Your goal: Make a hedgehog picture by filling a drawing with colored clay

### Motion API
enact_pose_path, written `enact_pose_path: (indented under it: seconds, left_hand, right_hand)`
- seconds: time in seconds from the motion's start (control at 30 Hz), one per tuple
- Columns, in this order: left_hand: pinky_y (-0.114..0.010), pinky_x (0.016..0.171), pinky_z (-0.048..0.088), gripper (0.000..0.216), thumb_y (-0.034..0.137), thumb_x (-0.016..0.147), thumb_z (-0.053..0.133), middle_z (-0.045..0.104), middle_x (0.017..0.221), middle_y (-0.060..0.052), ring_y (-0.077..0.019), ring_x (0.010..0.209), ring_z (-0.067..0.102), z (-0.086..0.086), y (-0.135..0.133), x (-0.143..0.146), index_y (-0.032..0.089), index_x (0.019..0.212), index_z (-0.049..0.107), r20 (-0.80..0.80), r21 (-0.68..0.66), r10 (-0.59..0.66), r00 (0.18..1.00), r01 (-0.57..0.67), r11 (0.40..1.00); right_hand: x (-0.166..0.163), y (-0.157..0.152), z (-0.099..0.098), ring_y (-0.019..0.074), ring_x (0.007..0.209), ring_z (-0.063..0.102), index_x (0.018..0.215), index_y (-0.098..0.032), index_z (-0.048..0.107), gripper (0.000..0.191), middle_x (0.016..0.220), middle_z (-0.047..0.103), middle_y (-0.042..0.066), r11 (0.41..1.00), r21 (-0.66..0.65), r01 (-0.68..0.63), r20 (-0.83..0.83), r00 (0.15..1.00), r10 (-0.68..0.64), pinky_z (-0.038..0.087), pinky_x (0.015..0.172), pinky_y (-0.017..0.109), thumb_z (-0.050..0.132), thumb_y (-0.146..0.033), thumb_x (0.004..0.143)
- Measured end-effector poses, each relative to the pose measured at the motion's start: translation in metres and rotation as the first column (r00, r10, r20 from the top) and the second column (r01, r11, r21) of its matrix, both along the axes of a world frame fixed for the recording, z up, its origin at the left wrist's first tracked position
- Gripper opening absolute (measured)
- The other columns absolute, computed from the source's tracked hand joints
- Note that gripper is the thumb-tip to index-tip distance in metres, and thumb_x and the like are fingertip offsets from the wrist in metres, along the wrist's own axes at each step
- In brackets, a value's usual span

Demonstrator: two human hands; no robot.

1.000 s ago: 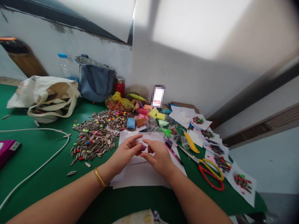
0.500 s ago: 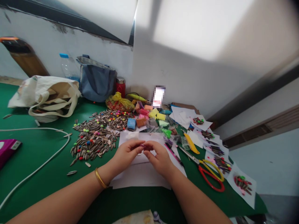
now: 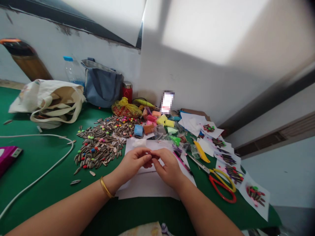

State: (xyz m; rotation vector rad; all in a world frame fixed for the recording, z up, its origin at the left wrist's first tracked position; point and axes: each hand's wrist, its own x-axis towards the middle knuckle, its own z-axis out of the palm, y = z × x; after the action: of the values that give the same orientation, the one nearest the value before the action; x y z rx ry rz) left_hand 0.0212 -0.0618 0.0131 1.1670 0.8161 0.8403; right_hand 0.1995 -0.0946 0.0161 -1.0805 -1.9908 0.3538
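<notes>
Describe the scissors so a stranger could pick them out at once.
On the green table, look right of the white sheet under the right hand. The scissors lie between that sheet and the row of small seed pictures. Unlike the all-yellow tool beyond them, they have one red loop and one yellow.

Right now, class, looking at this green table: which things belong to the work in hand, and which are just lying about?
Likely in use: left grip and right grip, fingertips pinched together; white paper sheet beneath them; pile of striped sunflower seeds; coloured clay blocks.
Lying about: cream canvas tote bag; blue-grey fabric bag; red metal flask; white cable; red-and-yellow scissors.
</notes>
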Motion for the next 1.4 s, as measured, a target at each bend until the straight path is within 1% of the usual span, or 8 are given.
enact_pose_path:
  seconds: [0.13,0.4,0.6,0.8,0.93,1.07,1.27,1.4]
  left_hand:
    - [-0.027,0.063,0.052,0.035,0.046,0.074,0.077,0.068,0.076,-0.003,-0.015,0.068,0.062,0.0024,0.0008,-0.0012,0.015,0.086,0.066,-0.046,0.029,-0.001,0.999,0.002,1.0]
    - [-0.028,0.066,0.05,0.038,0.052,0.081,0.068,0.066,0.074,-0.003,-0.0152,0.068,0.06,-0.0005,0.0024,-0.0029,0.015,0.088,0.07,-0.116,0.108,-0.058,0.992,0.07,0.992]
    - [-0.03,0.073,0.05,0.031,0.041,0.08,0.072,0.071,0.086,-0.007,-0.0175,0.077,0.062,0.006,-0.0002,-0.0026,0.015,0.096,0.074,-0.092,0.09,-0.027,0.995,0.035,0.995]
    - [-0.031,0.07,0.053,0.047,0.044,0.076,0.077,0.069,0.079,-0.002,-0.0159,0.07,0.065,0.0016,-0.0017,-0.0017,0.017,0.111,0.061,0.032,-0.006,0.001,1.0,-0.001,1.0]
    - [-0.031,0.071,0.054,0.046,0.049,0.081,0.07,0.071,0.084,-0.006,-0.0163,0.071,0.064,-0.0003,0.0009,-0.0023,0.016,0.113,0.066,-0.052,0.055,-0.074,0.996,0.077,0.996]
    - [-0.029,0.071,0.053,0.039,0.045,0.084,0.066,0.073,0.104,-0.01,-0.0174,0.079,0.065,-0.0016,0.0034,-0.002,0.018,0.111,0.072,-0.097,0.091,-0.162,0.982,0.171,0.981]
    - [-0.029,0.07,0.052,0.028,0.041,0.081,0.068,0.073,0.086,-0.007,-0.0192,0.078,0.065,0.0019,0.0038,-0.0024,0.017,0.094,0.075,-0.125,0.066,-0.009,0.992,0.017,0.998]
    - [-0.027,0.068,0.052,0.032,0.045,0.082,0.068,0.072,0.082,-0.006,-0.0176,0.074,0.064,0.0024,0.0019,-0.0022,0.015,0.092,0.074,-0.1,0.049,-0.046,0.994,0.051,0.998]
  right_hand:
    - [-0.0033,-0.0005,-0.001,0.0222,0.089,0.061,0.108,-0.022,0.065,0.026,0.092,0.069,0.005,0.999,0.037,0.001,0.045,0.999,-0.003,0.046,0.08,0.037,0.071,-0.035,0.087]
    - [-0.0017,-0.0018,0.0022,0.0191,0.084,0.061,0.098,-0.023,0.066,0.013,0.085,0.069,0.003,0.999,-0.024,-0.041,-0.007,0.999,0.041,0.045,0.079,0.034,0.053,-0.025,0.098]
    - [0.0021,0.0009,-0.0062,0.0183,0.077,0.061,0.124,-0.022,0.059,0.036,0.086,0.067,0.003,0.994,-0.102,0.04,-0.088,0.995,-0.049,0.048,0.074,0.033,0.063,-0.039,0.093]
    - [0.001,0.0013,-0.0032,0.0178,0.08,0.063,0.1,-0.023,0.068,0.013,0.084,0.068,0.003,0.998,-0.066,-0.006,-0.137,0.991,-0.004,0.049,0.073,0.032,0.061,-0.033,0.094]
    - [-0.0007,0.0007,-0.0024,0.0195,0.082,0.061,0.093,-0.022,0.066,0.009,0.083,0.067,0.004,0.999,-0.048,0.016,-0.061,0.998,-0.019,0.047,0.075,0.034,0.059,-0.027,0.095]
    - [-0.0019,0.0011,-0.0021,0.0201,0.085,0.061,0.11,-0.022,0.063,0.019,0.091,0.067,0.004,0.999,-0.047,0.025,0.03,0.999,-0.024,0.047,0.077,0.035,0.061,-0.022,0.092]
    - [-0.0031,0.0,0.0026,0.0229,0.09,0.06,0.115,-0.024,0.064,0.032,0.093,0.068,0.005,0.999,-0.026,0.037,0.11,0.993,-0.034,0.045,0.079,0.037,0.073,-0.034,0.086]
    - [-0.0026,-0.0008,0.0014,0.022,0.087,0.059,0.112,-0.024,0.065,0.027,0.089,0.067,0.004,0.999,-0.02,0.039,0.103,0.994,-0.037,0.043,0.078,0.036,0.072,-0.032,0.087]
